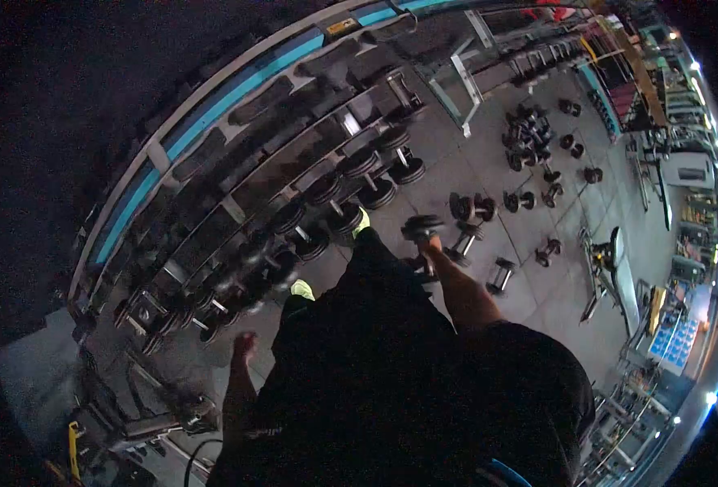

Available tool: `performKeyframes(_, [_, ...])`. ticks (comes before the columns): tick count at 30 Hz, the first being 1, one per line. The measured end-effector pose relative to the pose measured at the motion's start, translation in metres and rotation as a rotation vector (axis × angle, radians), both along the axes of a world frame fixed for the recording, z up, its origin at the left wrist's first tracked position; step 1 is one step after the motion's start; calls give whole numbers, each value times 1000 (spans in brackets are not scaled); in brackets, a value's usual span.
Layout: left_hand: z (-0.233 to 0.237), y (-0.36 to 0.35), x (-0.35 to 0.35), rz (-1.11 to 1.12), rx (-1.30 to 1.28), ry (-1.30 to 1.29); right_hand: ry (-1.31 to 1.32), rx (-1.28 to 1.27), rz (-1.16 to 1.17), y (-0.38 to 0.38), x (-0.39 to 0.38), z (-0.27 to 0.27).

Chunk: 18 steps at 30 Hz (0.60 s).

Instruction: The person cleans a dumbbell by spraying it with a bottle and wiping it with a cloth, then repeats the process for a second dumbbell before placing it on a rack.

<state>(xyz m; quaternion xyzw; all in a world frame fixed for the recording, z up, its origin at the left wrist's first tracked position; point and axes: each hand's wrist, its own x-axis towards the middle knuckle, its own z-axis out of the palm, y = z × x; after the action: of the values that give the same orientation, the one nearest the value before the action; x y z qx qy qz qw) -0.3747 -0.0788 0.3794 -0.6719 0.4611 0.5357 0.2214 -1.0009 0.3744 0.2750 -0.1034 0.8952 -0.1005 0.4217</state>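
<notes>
My right hand [431, 244] is wrapped round the handle of a black dumbbell [422, 226]. One round head shows above the fist and the other below it, partly behind my forearm. My left hand [246, 346] hangs low on the left, small and blurred, so its fingers cannot be made out. No object shows in it. In front of my feet, a row of large dumbbells [300, 235] lines the lower part of a rack [282, 130]. Close to the right hand, another dumbbell [467, 237] lies on the floor.
Several dumbbells [501, 274] are scattered on the grey tiled floor [489, 312], with a pile [529, 134] farther back. A bench [623, 276] stands at the right, and gym equipment [144, 426] at the lower left. My light yellow shoes [300, 289] are near the rack.
</notes>
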Motion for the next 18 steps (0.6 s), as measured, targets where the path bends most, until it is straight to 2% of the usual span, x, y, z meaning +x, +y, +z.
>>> performKeyframes(2, [24, 38, 5, 163, 270, 113, 103, -109, 22, -45, -73, -30])
performKeyframes(3, [38, 67, 18, 208, 208, 423, 146, -193, 24, -75, -102, -31])
performKeyframes(6, [50, 122, -4, 171, 41, 258, 300, -597, -32, -167, -168, -16])
performKeyframes(8, [70, 159, -29, 118, 38, 65, 73, -681, -20, -223, -208, -10])
performKeyframes(10, [81, 190, -49, 108, 46, -2, -149, -757, -6, -272, -242, -18])
performKeyframes(11, [82, 205, -50, 226, 76, -17, -145, -785, -11, -299, -250, -16])
performKeyframes(12, [92, 214, -59, 143, 22, 18, -142, -810, -18, -327, -254, -10])
performKeyframes(14, [96, 231, -56, 288, 31, 113, -259, -896, -22, -364, -266, 16])
performKeyframes(16, [104, 253, -50, 210, 46, 112, -509, -1005, -23, -387, -272, 45])
performKeyframes(17, [106, 263, -51, 419, 109, 61, -433, -907, -43, -403, -275, 16])
performKeyframes(18, [109, 271, -54, 636, 150, 0, -359, -809, -61, -422, -280, -36])
